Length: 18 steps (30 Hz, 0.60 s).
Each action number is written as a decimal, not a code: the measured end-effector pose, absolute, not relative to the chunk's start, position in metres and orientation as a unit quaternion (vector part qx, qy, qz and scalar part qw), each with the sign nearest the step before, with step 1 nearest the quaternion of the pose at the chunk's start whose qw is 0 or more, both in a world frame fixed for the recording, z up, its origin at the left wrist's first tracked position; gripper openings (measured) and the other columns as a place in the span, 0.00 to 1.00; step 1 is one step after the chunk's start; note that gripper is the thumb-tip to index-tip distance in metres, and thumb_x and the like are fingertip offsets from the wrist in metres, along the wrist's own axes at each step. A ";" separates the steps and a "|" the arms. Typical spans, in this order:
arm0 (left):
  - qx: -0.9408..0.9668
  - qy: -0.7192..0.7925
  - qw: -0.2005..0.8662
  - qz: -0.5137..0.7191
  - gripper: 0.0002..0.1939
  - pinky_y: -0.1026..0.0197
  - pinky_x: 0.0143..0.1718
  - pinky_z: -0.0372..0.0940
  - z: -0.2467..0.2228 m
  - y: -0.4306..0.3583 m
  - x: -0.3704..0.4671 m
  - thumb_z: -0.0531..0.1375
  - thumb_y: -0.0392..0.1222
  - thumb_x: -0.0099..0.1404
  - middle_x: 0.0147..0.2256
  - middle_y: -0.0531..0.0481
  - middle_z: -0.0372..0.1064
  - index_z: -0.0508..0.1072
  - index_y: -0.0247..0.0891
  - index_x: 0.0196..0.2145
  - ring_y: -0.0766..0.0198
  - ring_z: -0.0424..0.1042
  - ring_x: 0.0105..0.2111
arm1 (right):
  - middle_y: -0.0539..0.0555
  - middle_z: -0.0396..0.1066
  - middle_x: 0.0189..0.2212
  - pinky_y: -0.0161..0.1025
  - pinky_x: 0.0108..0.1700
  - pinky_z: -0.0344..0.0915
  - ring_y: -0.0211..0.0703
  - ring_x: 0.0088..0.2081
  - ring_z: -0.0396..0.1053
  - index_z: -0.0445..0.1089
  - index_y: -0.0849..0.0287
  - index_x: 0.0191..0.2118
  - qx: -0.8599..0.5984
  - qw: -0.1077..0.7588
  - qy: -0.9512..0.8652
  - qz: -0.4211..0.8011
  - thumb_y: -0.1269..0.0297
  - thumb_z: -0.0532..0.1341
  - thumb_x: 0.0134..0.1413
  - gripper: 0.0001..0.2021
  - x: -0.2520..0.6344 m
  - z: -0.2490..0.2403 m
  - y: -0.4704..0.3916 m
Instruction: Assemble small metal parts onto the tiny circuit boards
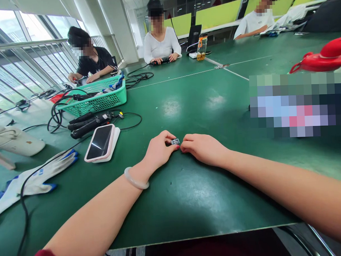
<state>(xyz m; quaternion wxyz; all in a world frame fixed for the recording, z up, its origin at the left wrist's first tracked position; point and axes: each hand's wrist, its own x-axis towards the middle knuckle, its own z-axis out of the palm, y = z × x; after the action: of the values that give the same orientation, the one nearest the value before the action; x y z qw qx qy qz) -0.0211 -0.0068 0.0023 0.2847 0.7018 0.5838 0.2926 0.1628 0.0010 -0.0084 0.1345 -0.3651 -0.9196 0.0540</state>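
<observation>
My left hand (159, 147), with a pale bangle (136, 178) on its wrist, pinches a small dark piece with light markings (175, 141), like a tiny circuit board, between thumb and fingertips. It is held just over the green tabletop (189, 194). Right beside it, my right hand (203, 147) rests with fingers curled together, its fingertips close to the piece. What those fingers hold, if anything, is hidden. Nearest on the left lies a phone (99, 142) on a white object.
To the left are a white and blue work glove (46, 175), black cabled tools (89, 122) and a green basket (98, 100). A bottle (201, 47) stands far back. A red object (324, 57) is at right. Three people sit around the table.
</observation>
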 end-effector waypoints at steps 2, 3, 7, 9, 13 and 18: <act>0.700 0.586 0.286 0.290 0.09 0.61 0.38 0.63 0.003 -0.007 -0.021 0.64 0.39 0.53 0.31 0.53 0.74 0.69 0.40 0.33 0.64 0.72 0.34 | 0.51 0.69 0.34 0.35 0.33 0.57 0.38 0.33 0.66 0.71 0.55 0.34 -0.359 0.130 -0.923 0.048 0.66 0.54 0.60 0.09 0.163 -0.009 0.001; 0.700 0.586 0.288 0.289 0.09 0.61 0.38 0.63 0.003 -0.007 -0.021 0.64 0.39 0.53 0.31 0.53 0.74 0.69 0.40 0.33 0.64 0.72 0.34 | 0.51 0.69 0.34 0.34 0.33 0.56 0.38 0.33 0.66 0.71 0.55 0.34 -0.358 0.133 -0.923 0.047 0.67 0.54 0.60 0.09 0.163 -0.009 0.000; 0.707 0.574 0.302 0.282 0.11 0.61 0.38 0.63 0.002 -0.008 -0.021 0.65 0.40 0.51 0.31 0.54 0.73 0.69 0.40 0.33 0.64 0.72 0.32 | 0.51 0.68 0.33 0.34 0.33 0.56 0.37 0.32 0.64 0.68 0.57 0.34 -0.369 0.177 -0.911 0.042 0.72 0.52 0.59 0.08 0.165 -0.011 0.000; 0.713 0.564 0.311 0.278 0.12 0.60 0.38 0.63 0.002 -0.008 -0.020 0.66 0.41 0.51 0.31 0.54 0.73 0.69 0.40 0.33 0.64 0.72 0.33 | 0.51 0.68 0.33 0.33 0.33 0.56 0.37 0.32 0.64 0.68 0.58 0.34 -0.377 0.206 -0.903 0.028 0.74 0.52 0.58 0.09 0.166 -0.011 0.000; 0.723 0.540 0.332 0.275 0.13 0.60 0.40 0.63 0.001 -0.010 -0.018 0.66 0.41 0.50 0.32 0.53 0.74 0.68 0.40 0.33 0.63 0.73 0.34 | 0.51 0.68 0.33 0.33 0.34 0.57 0.37 0.33 0.64 0.68 0.58 0.34 -0.374 0.236 -0.897 0.005 0.75 0.53 0.56 0.08 0.167 -0.010 0.000; 0.730 0.518 0.349 0.276 0.13 0.60 0.41 0.63 0.002 -0.012 -0.017 0.66 0.43 0.51 0.34 0.53 0.74 0.68 0.40 0.32 0.63 0.73 0.36 | 0.51 0.69 0.33 0.33 0.33 0.58 0.38 0.34 0.65 0.69 0.58 0.35 -0.364 0.226 -0.904 -0.008 0.73 0.54 0.57 0.08 0.166 -0.010 -0.001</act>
<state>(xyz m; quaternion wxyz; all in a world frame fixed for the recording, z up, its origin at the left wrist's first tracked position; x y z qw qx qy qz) -0.0174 -0.0124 0.0015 0.3494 0.7304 0.5180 0.2760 0.1656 -0.0015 -0.0097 0.2258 -0.3641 -0.9035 -0.0084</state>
